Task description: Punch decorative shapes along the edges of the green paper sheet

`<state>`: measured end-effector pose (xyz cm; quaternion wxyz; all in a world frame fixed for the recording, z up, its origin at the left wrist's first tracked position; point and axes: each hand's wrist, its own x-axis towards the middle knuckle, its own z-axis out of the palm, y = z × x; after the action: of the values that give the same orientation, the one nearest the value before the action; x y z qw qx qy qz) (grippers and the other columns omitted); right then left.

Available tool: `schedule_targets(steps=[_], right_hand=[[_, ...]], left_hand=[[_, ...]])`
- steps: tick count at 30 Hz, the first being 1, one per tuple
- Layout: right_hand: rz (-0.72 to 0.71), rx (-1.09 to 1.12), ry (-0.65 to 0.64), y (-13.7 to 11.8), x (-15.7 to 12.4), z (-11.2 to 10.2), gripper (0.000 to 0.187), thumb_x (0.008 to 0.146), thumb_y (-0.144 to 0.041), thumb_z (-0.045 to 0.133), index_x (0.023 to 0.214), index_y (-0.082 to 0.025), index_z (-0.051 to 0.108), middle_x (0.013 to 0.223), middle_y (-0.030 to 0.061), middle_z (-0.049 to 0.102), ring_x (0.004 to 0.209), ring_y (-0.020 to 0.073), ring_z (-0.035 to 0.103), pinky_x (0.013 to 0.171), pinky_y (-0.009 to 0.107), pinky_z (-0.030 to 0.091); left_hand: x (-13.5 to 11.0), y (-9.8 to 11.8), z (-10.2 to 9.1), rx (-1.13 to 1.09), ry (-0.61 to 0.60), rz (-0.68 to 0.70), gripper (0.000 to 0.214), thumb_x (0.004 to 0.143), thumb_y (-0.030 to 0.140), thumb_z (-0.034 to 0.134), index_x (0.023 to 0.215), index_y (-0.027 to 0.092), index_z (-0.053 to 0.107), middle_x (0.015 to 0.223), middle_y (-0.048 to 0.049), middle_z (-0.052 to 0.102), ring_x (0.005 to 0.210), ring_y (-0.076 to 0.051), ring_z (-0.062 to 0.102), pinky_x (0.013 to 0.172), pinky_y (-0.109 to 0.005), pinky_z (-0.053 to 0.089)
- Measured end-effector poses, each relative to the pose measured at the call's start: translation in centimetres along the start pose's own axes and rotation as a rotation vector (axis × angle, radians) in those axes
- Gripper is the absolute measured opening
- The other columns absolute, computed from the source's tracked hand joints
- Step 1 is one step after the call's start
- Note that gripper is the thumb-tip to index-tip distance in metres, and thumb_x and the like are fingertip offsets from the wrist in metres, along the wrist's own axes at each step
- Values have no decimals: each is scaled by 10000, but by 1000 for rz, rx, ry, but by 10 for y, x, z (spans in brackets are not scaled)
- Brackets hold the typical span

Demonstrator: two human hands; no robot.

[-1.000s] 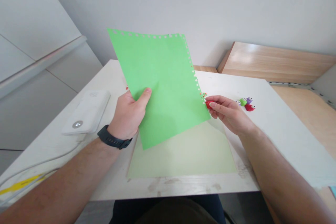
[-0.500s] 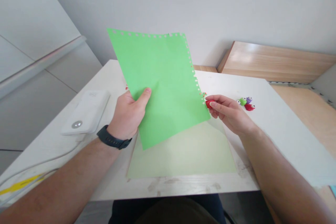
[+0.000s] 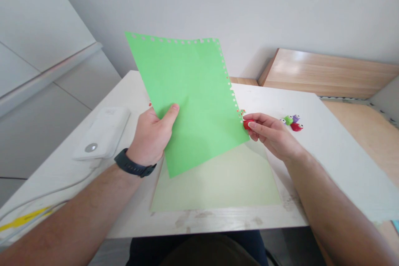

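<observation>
My left hand (image 3: 154, 133) grips a green sheet of paper (image 3: 193, 83) at its left edge, thumb on the front and fingers hidden behind. The sheet is tilted up, and small punched notches run along its top and right edges. Between the fingers and thumb of my right hand (image 3: 268, 131) is a small red craft punch (image 3: 248, 124), set on the sheet's right edge near the lower corner. Tiny red and green paper bits (image 3: 242, 112) show just past that edge. Beneath the raised sheet, a pale green sheet (image 3: 215, 183) lies flat.
Several small punches with eyes (image 3: 293, 121), in green, purple and red, lie right of my right hand. A white power bank (image 3: 102, 133) with a cable (image 3: 77, 181) sits on the left of the white table (image 3: 218, 220). A wooden board (image 3: 327, 72) stands at the back right.
The green sheet has shifted very slightly up and left. My right hand and the red punch stay at nearly the same spot on the right edge.
</observation>
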<state>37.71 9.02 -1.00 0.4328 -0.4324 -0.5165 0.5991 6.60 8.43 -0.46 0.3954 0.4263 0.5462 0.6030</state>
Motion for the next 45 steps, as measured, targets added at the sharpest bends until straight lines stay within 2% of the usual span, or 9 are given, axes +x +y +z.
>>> schedule_targets(steps=[6,12,17,24,33,39,45], right_hand=[[21,-22,9,0,0,3,327,852,-384,874,1138,-251,786,1022,44,706,775,151,532,647,314,392],[75,4,3,3,1,8,382,776,-360,935,1110,-233,802,1030,52,737,844,166,579,694,315,425],[124,30,2,2,0,9,398,725,-348,962,1064,-221,796,1006,47,740,856,171,601,730,325,453],[120,24,-37,6,1,7,385,780,-347,931,1111,-234,770,1036,40,738,878,165,621,763,317,470],[154,52,9,7,2,9,414,724,-366,966,1073,-227,793,1025,47,761,895,177,649,806,334,483],[153,47,-15,6,2,9,391,728,-356,968,1059,-229,802,1006,41,767,882,168,649,817,327,481],[156,41,-3,6,2,10,372,726,-353,966,1035,-231,801,999,40,768,870,173,647,808,333,477]], left_hand=[[-2,3,1,-19,-12,-5,336,889,535,779,1069,253,810,1200,-66,813,1344,-345,660,1145,-505,558],[-4,4,2,-11,-28,51,362,938,472,746,1155,185,787,1213,-21,810,1376,-328,621,1218,-530,469],[-5,4,3,-26,-37,78,323,949,468,730,1121,202,794,1248,-26,799,1349,-307,645,1214,-495,477],[-2,4,2,13,-1,11,319,888,528,772,1057,260,805,1181,-56,815,1308,-322,684,1125,-455,571],[-2,4,2,20,9,21,358,872,556,777,1081,267,812,1221,-62,806,1299,-341,687,1127,-492,567],[-1,3,1,9,-16,33,436,865,594,776,1155,269,807,1228,-58,806,1352,-343,651,1181,-508,522],[-1,4,2,3,10,4,376,868,555,783,1111,268,807,1185,-70,815,1293,-347,691,1104,-492,587]])
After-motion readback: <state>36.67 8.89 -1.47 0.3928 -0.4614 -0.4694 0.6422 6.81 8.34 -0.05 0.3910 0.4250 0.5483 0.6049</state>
